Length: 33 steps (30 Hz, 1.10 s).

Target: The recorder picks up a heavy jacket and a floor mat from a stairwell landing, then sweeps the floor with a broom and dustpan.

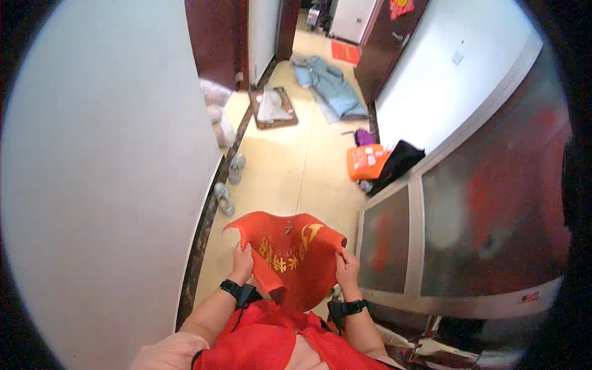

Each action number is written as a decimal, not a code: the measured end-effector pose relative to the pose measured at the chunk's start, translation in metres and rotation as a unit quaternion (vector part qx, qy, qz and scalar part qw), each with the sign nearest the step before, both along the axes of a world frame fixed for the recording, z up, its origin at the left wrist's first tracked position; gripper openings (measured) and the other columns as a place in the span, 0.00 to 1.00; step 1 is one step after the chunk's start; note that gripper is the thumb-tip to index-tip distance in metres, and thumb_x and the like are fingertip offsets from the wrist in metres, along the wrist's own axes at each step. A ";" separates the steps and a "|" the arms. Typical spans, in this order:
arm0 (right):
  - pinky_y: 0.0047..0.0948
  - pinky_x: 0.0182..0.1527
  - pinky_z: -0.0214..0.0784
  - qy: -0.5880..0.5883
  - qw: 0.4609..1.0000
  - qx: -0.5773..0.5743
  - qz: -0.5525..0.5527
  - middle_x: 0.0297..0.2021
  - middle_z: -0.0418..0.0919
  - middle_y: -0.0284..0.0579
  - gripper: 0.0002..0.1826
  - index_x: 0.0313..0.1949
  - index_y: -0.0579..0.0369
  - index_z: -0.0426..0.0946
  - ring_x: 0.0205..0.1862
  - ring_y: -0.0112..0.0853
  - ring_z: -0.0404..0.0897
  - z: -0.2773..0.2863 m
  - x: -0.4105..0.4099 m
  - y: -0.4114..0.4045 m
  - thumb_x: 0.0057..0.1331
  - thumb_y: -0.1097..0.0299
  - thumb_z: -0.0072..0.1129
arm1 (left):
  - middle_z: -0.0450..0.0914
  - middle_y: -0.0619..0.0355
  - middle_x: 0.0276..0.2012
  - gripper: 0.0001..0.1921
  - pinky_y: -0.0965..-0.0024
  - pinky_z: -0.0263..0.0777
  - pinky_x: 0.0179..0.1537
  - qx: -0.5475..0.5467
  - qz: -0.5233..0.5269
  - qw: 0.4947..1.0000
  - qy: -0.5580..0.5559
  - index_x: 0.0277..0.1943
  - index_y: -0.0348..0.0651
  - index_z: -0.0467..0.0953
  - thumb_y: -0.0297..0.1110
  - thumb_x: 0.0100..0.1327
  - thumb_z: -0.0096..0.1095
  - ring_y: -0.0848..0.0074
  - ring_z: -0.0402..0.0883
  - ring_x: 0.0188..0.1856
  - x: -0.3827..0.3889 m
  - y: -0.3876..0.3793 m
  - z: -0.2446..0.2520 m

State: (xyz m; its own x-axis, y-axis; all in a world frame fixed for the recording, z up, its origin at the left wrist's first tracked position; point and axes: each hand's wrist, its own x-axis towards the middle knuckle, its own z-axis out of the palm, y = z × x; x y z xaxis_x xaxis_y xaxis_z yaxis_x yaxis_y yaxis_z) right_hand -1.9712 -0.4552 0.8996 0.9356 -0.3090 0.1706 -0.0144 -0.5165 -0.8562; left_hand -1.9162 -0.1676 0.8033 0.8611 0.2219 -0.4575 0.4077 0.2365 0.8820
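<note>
A red floor mat (303, 263) with yellow writing and a yellow emblem sags between my two hands, in front of my red vest. My left hand (242, 263) grips its left edge, where the mat folds over. On the opposite side, my right hand (348, 267) pinches the right edge, thumb on top. The mat's far edge curves upward and its near left edge curls into a roll. A small dark speck (288, 230) lies on the mat's surface near the far edge. Black straps circle both of my wrists.
Grey shoes (224, 199) stand along the left wall. An orange bag (367, 162) and a black bag (398, 162) lean at the right, beside a glass-panelled cabinet (386, 245). Farther off lie a brown mat (276, 108) with pale items, blue clothing (333, 85) and another red mat (345, 52).
</note>
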 end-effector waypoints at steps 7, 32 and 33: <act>0.26 0.41 0.68 -0.008 1.000 0.021 0.000 0.34 0.81 0.47 0.11 0.44 0.62 0.77 0.36 0.26 0.78 0.061 0.159 -0.010 0.64 0.74 0.52 | 0.77 0.57 0.45 0.15 0.72 0.68 0.48 -0.027 -0.045 0.994 -0.098 0.54 0.35 0.70 0.30 0.68 0.46 0.76 0.74 0.44 0.187 -0.015 0.048; 0.29 0.42 0.70 0.015 0.990 0.042 0.135 0.36 0.81 0.53 0.13 0.46 0.61 0.77 0.39 0.33 0.81 0.077 0.692 -0.075 0.63 0.70 0.54 | 0.75 0.56 0.50 0.17 0.72 0.67 0.51 -0.067 0.066 0.992 -0.083 0.58 0.36 0.68 0.28 0.68 0.45 0.75 0.74 0.49 0.626 -0.037 0.109; 0.28 0.42 0.70 0.015 0.990 0.041 0.133 0.36 0.81 0.53 0.13 0.46 0.61 0.77 0.38 0.33 0.81 0.072 0.712 -0.075 0.63 0.70 0.54 | 0.75 0.56 0.50 0.16 0.72 0.68 0.50 -0.069 0.061 0.991 -0.094 0.57 0.36 0.68 0.28 0.68 0.45 0.75 0.74 0.49 0.643 -0.035 0.102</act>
